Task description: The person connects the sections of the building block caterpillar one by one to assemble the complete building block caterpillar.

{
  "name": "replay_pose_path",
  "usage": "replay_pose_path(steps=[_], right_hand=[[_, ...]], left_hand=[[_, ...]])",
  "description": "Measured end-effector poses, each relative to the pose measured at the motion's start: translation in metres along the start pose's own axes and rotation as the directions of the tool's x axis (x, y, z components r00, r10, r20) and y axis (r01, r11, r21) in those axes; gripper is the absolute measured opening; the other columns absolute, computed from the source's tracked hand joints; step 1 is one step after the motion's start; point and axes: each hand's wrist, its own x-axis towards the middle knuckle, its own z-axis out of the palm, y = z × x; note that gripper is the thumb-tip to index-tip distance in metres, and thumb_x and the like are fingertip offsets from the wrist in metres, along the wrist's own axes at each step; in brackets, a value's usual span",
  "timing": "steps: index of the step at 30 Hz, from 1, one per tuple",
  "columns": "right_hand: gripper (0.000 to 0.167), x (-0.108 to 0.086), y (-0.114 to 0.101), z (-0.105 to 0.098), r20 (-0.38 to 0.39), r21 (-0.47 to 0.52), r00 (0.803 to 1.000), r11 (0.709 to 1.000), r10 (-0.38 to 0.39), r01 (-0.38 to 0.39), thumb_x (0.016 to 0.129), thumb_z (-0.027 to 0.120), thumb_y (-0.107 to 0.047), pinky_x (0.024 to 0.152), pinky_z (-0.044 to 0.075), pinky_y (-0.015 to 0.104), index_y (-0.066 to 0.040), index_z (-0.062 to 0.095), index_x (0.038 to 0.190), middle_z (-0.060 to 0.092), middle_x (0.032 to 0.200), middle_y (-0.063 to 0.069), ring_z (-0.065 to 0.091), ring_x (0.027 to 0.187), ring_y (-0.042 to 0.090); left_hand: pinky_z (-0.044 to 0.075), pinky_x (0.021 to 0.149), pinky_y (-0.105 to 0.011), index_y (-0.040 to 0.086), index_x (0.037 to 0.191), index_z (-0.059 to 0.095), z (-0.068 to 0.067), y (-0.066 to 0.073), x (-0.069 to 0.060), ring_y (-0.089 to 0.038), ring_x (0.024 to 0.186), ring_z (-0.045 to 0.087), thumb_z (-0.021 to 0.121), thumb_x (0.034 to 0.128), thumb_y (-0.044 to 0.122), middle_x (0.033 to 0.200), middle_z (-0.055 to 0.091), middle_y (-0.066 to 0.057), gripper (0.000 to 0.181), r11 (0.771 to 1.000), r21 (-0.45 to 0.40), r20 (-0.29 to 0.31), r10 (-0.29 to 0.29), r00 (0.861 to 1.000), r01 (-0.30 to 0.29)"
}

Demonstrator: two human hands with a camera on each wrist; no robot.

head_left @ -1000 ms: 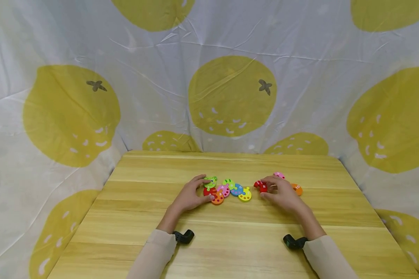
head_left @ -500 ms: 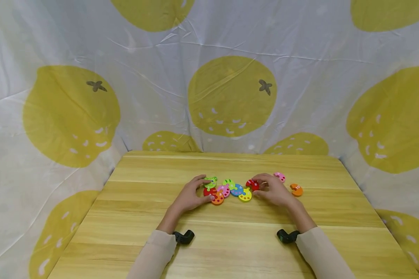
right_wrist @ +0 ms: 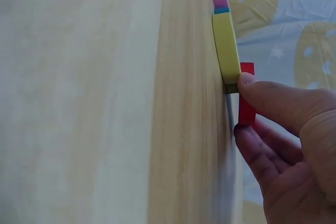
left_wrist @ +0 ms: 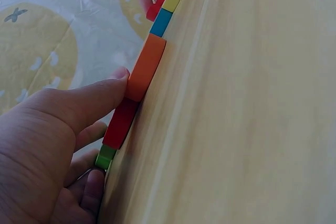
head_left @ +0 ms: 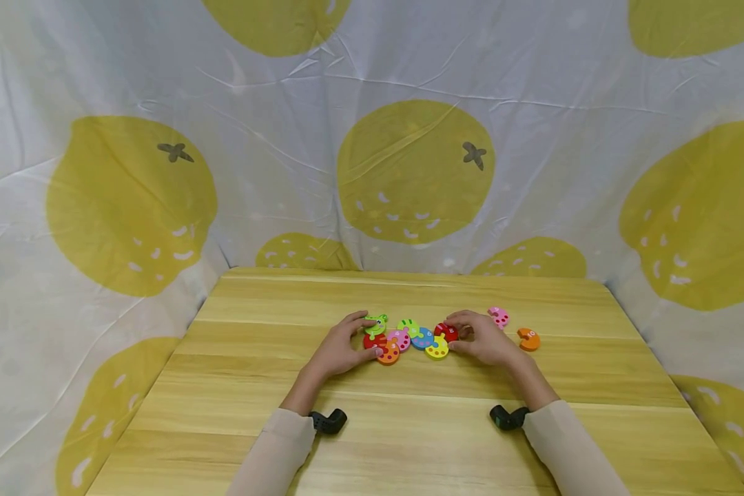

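Joined numbered puzzle pieces form a caterpillar chain on the table. It runs from a green head piece through red, orange, pink, green and blue pieces to a yellow piece. My left hand holds the chain's left end, thumb against the orange piece and fingers at the green head. My right hand pinches a red puzzle piece, marked 8, between thumb and fingers. That piece sits slightly raised beside the yellow piece's upper knob, partly overlapping it in the right wrist view.
Right of my right hand lie a loose pink puzzle piece and an orange piece marked 10. The wooden table ends at a lemon-printed cloth at the back and sides.
My right hand has carried the red piece leftward, from apart to right up against the yellow piece. My left hand stays at the chain's head end.
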Motion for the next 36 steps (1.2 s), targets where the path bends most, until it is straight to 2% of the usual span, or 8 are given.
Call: replay_pose_path(steps=[8, 16, 18, 21, 24, 27, 31, 36], right_hand=[[0.044, -0.001, 0.003, -0.001, 0.029, 0.022, 0.999, 1.000, -0.015, 0.015, 0.093, 0.078, -0.018, 0.098, 0.058, 0.046, -0.003, 0.068, 0.133, 0.061, 0.140, 0.017, 0.067, 0.111, 0.026], [0.036, -0.002, 0.003, 0.000, 0.029, 0.000, 0.999, 1.000, -0.012, 0.012, 0.098, 0.070, -0.013, 0.098, 0.057, 0.044, -0.004, 0.068, 0.133, 0.060, 0.142, 0.016, 0.067, 0.109, 0.023], [0.036, -0.002, 0.001, 0.000, 0.030, -0.010, 1.000, 1.000, -0.003, 0.003, 0.098, 0.070, -0.013, 0.097, 0.057, 0.044, -0.005, 0.068, 0.133, 0.060, 0.142, 0.016, 0.067, 0.108, 0.023], [0.037, -0.003, 0.002, 0.001, 0.019, 0.013, 1.000, 1.000, -0.002, 0.001, 0.098, 0.070, -0.012, 0.099, 0.056, 0.046, -0.004, 0.067, 0.134, 0.060, 0.142, 0.016, 0.067, 0.110, 0.025], [0.036, -0.005, 0.005, 0.001, -0.029, 0.063, 1.000, 0.998, -0.003, 0.005, 0.098, 0.070, -0.009, 0.099, 0.056, 0.049, -0.002, 0.067, 0.133, 0.064, 0.134, 0.016, 0.067, 0.110, 0.027], [0.034, -0.008, 0.007, -0.002, -0.099, 0.095, 0.995, 0.995, 0.011, -0.001, 0.096, 0.071, -0.007, 0.099, 0.056, 0.050, 0.000, 0.067, 0.130, 0.068, 0.125, 0.016, 0.067, 0.108, 0.029], [0.035, -0.014, 0.011, -0.011, -0.187, 0.061, 0.981, 0.997, 0.056, -0.045, 0.095, 0.073, -0.010, 0.095, 0.057, 0.051, 0.001, 0.068, 0.128, 0.069, 0.120, 0.018, 0.068, 0.105, 0.033], [0.040, -0.022, 0.019, -0.023, -0.263, 0.006, 0.954, 0.989, 0.144, -0.148, 0.094, 0.076, -0.016, 0.091, 0.056, 0.049, -0.001, 0.068, 0.130, 0.069, 0.119, 0.020, 0.067, 0.104, 0.033]], left_hand=[[0.035, 0.122, -0.055, 0.020, 0.142, 0.062, 0.000, 0.001, 0.001, -0.035, 0.151, 0.039, 0.082, 0.0859, 0.046, 0.163, 0.041, -0.006, 0.066, 1.000, -0.004, 0.003, -0.003, 1.000, 0.003], [0.038, 0.121, -0.054, 0.019, 0.142, 0.062, -0.001, 0.001, 0.001, -0.035, 0.148, 0.043, 0.082, 0.0860, 0.045, 0.163, 0.041, -0.005, 0.065, 1.000, -0.009, 0.000, -0.001, 1.000, 0.001], [0.036, 0.122, -0.054, 0.019, 0.142, 0.062, 0.000, 0.001, 0.000, -0.034, 0.150, 0.040, 0.082, 0.0864, 0.044, 0.164, 0.040, -0.004, 0.065, 1.000, -0.010, -0.001, 0.004, 1.000, -0.004], [0.030, 0.125, -0.056, 0.019, 0.144, 0.061, 0.000, 0.001, 0.000, -0.030, 0.157, 0.029, 0.080, 0.0890, 0.043, 0.166, 0.037, -0.003, 0.063, 1.000, -0.006, 0.022, 0.030, 0.999, -0.030], [0.026, 0.126, -0.056, 0.019, 0.147, 0.058, 0.000, 0.002, 0.000, -0.026, 0.160, 0.020, 0.077, 0.0926, 0.039, 0.168, 0.035, -0.001, 0.061, 0.998, 0.000, 0.059, 0.058, 0.997, -0.058], [0.026, 0.126, -0.057, 0.020, 0.148, 0.057, 0.000, 0.003, -0.001, -0.026, 0.160, 0.019, 0.075, 0.0943, 0.037, 0.167, 0.035, 0.001, 0.060, 0.998, 0.003, 0.077, 0.060, 0.995, -0.061], [0.026, 0.125, -0.058, 0.020, 0.148, 0.057, -0.001, 0.002, -0.002, -0.028, 0.160, 0.020, 0.076, 0.0939, 0.036, 0.167, 0.036, 0.001, 0.059, 0.998, 0.001, 0.070, 0.058, 0.996, -0.058], [0.026, 0.126, -0.056, 0.022, 0.147, 0.058, 0.000, 0.000, -0.002, -0.027, 0.159, 0.023, 0.076, 0.0930, 0.039, 0.166, 0.038, 0.001, 0.060, 0.999, 0.015, 0.061, 0.047, 0.997, -0.048]])
